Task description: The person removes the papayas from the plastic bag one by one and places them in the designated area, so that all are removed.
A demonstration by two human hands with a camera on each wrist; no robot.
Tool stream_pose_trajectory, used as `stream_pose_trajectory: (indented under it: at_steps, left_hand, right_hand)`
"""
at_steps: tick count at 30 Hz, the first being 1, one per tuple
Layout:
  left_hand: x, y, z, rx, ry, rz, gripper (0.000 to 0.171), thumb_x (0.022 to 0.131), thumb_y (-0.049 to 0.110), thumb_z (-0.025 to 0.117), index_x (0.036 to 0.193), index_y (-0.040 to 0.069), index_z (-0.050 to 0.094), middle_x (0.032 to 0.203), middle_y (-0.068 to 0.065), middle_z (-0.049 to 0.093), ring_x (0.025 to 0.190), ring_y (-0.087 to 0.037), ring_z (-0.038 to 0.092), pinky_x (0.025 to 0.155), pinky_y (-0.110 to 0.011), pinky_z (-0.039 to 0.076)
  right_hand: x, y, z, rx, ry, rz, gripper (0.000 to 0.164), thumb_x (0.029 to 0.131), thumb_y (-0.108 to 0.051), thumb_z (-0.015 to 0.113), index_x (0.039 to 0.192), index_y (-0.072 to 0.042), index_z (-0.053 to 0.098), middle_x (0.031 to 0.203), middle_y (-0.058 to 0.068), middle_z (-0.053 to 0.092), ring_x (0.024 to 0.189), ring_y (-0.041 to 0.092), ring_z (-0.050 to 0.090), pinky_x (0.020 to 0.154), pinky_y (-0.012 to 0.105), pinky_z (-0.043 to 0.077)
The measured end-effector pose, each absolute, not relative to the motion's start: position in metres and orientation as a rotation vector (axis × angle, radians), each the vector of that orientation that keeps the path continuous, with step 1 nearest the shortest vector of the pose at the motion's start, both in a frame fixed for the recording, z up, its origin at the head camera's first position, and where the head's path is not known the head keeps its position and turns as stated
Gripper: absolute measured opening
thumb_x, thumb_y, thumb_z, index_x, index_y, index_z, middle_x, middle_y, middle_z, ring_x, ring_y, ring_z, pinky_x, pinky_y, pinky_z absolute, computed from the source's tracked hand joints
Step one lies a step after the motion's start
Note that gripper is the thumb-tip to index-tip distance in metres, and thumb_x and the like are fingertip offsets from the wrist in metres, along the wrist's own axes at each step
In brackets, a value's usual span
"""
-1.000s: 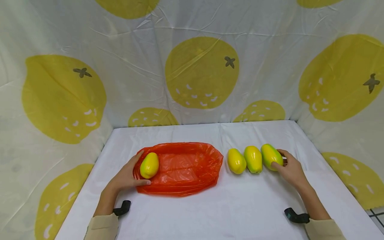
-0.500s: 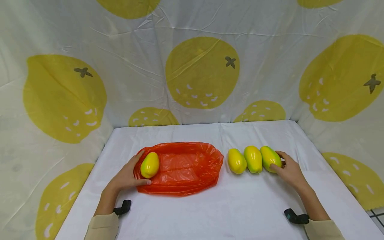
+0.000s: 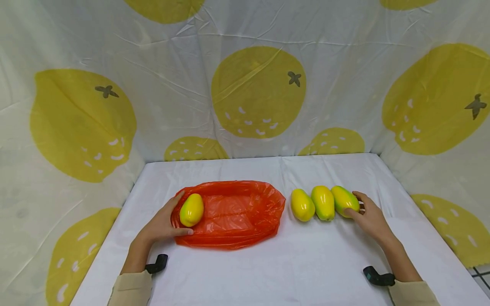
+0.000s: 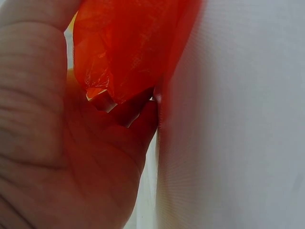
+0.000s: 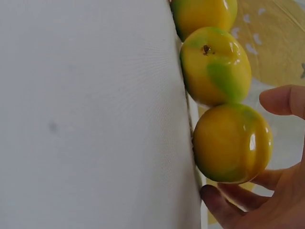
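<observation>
A red plastic bag (image 3: 233,212) lies spread open on the white-covered table, with one glossy yellow mango (image 3: 192,210) in its left end. My left hand (image 3: 162,221) holds that end, thumb along the near rim and fingers round the far side. In the left wrist view, the bag's red film (image 4: 128,43) hangs between thumb and fingers. To the right, three yellow-green mangoes stand in a row: a left one (image 3: 302,205), a middle one (image 3: 323,203) and a right one (image 3: 345,202). My right hand (image 3: 371,219) is at the right mango, its thumb (image 5: 283,100) lifted off it and fingers loosely beside it.
White cloth covers the table (image 3: 268,276). A fabric backdrop (image 3: 172,93) printed with large yellow fruit rises behind and on both sides. Black wrist cameras sit on the left (image 3: 157,264) and right (image 3: 378,277) wrists.
The rightmost mango has shifted slightly left, close against the middle one, with the right hand following it. The left hand and bag have stayed nearly still.
</observation>
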State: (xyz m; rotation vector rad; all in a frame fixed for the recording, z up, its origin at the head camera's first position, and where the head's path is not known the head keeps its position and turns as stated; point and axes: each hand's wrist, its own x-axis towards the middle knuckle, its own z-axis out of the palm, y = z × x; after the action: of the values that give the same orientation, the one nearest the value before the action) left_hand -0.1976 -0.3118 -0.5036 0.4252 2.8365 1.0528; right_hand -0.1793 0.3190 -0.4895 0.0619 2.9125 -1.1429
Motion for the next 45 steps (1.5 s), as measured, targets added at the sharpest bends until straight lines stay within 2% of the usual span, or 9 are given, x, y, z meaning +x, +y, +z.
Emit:
stream_pose_trajectory:
  at_steps: [9, 24, 35, 45]
  left_hand:
    - [-0.199, -0.313, -0.505, 0.419, 2.827, 1.053, 0.131, 0.065, 0.056, 0.092, 0.166, 0.029, 0.014, 0.167, -0.01, 0.029, 0.15, -0.039, 0.032, 0.106, -0.067, 0.047]
    - [-0.198, -0.313, -0.507, 0.442, 2.845, 1.032, 0.131, 0.065, 0.056, 0.092, 0.166, 0.028, 0.013, 0.166, -0.012, 0.029, 0.149, -0.04, 0.034, 0.107, -0.067, 0.047]
    - [-0.198, -0.312, -0.504, 0.431, 2.843, 1.041, 0.131, 0.065, 0.055, 0.093, 0.166, 0.027, 0.014, 0.166, -0.011, 0.03, 0.149, -0.039, 0.034, 0.106, -0.067, 0.048]
    - [-0.2, -0.313, -0.507, 0.45, 2.845, 1.043, 0.133, 0.064, 0.056, 0.093, 0.166, 0.029, 0.013, 0.165, -0.01, 0.031, 0.148, -0.038, 0.036, 0.107, -0.066, 0.048]
  right_hand:
    - [-0.181, 0.317, -0.485, 0.111, 2.954, -1.189, 0.081, 0.103, -0.048, 0.055, 0.157, 0.006, 0.027, 0.154, 0.034, 0.036, 0.132, 0.051, 0.041, 0.107, 0.068, 0.043]
    - [-0.183, 0.303, -0.469, -0.048, 3.109, -1.346, 0.063, 0.104, -0.037, 0.058, 0.151, 0.002, 0.041, 0.151, 0.03, 0.042, 0.133, 0.052, 0.041, 0.106, 0.071, 0.038]
    - [-0.193, 0.264, -0.466, -0.242, 3.136, -1.387, 0.053, 0.101, -0.026, 0.064, 0.144, 0.001, 0.049, 0.143, 0.025, 0.052, 0.129, 0.045, 0.049, 0.109, 0.067, 0.041]
    - [-0.206, 0.222, -0.462, -0.316, 3.061, -1.421, 0.052, 0.099, -0.025, 0.067, 0.144, -0.005, 0.051, 0.143, 0.018, 0.055, 0.128, 0.038, 0.052, 0.109, 0.059, 0.046]
